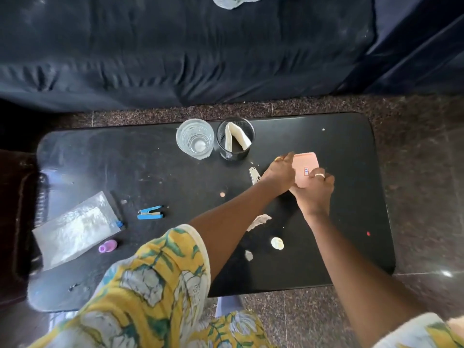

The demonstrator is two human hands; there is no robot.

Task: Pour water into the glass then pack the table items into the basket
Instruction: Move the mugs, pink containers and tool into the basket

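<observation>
A clear glass (195,139) with a little water stands at the far edge of the black table (125,172). Right beside it is a black mesh basket (235,138) holding folded white paper. Both hands hold a pink flat box (305,169) just right of the basket, a little above the table. My left hand (278,173) grips its left edge and my right hand (313,194) grips its near right corner. A silver metal tool (253,175) lies by my left hand. A blue staple remover (150,213), a clear plastic pouch (75,228) and a small purple bottle (108,246) lie at the left.
Torn paper scraps (258,221) and a round cream piece (277,243) lie on the table under my forearms. A dark sofa (175,46) runs along the far side, with a strip of speckled floor (313,104) between it and the table.
</observation>
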